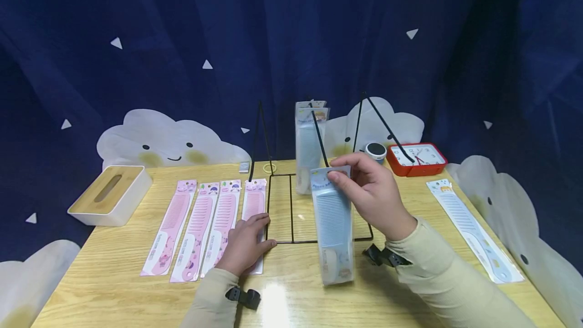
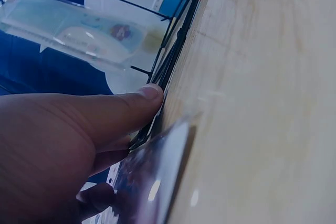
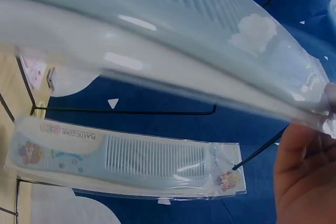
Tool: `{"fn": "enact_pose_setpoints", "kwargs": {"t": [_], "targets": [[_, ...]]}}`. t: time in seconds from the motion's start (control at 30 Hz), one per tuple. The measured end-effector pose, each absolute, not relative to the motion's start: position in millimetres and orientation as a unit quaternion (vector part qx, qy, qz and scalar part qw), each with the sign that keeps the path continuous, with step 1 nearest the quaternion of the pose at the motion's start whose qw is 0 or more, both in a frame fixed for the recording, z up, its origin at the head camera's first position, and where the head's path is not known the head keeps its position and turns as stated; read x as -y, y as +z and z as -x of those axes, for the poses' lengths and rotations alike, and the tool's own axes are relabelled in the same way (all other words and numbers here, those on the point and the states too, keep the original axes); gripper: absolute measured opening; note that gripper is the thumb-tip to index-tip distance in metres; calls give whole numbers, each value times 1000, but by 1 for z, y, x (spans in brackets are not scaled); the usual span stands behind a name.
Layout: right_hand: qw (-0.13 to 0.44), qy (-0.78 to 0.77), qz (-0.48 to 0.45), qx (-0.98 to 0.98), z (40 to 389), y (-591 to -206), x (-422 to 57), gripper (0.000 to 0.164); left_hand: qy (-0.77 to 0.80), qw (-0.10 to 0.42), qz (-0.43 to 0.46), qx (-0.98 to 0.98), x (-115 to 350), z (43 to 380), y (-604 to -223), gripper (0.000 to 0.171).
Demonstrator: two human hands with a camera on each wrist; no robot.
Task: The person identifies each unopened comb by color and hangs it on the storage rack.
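The right hand pinches the top of the blue packaged comb, in front of the wire rack; the left hand, fingers loosely extended, touches this rack. The comb seems light, stiff, slippery; its top suits holding.

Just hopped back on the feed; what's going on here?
A person's right hand pinches the top of a packaged blue comb at a wire rack; whether it is hooked on is unclear. At least one more blue comb hangs behind. The left hand touches the rack's base. Four packaged pink combs lie on the left, a lone blue comb on the right.
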State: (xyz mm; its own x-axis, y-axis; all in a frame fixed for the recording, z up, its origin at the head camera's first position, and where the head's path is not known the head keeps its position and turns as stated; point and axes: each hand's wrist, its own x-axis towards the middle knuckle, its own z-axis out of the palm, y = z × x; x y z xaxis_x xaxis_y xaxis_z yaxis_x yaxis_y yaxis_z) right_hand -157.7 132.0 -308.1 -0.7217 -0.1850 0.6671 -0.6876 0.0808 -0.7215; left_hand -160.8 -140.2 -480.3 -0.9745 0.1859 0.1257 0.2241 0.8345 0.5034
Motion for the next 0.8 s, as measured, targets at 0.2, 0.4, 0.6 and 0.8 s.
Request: {"fn": "enact_pose_setpoints", "kwargs": {"t": [0.2,0.4,0.6,0.8], "targets": [[204,606,-271,719,159,-307,-133,24,-267,43,114,956,140,160,-479,59],[211,608,-259,721,161,-308,-132,25,-264,40,113,957,140,161,-481,60],[206,603,-249,729,170,-314,-132,23,-267,41,113,956,140,161,-482,60],[204,600,-250,732,187,-318,-129,19,-270,40,110,956,140,161,-482,60]]}}
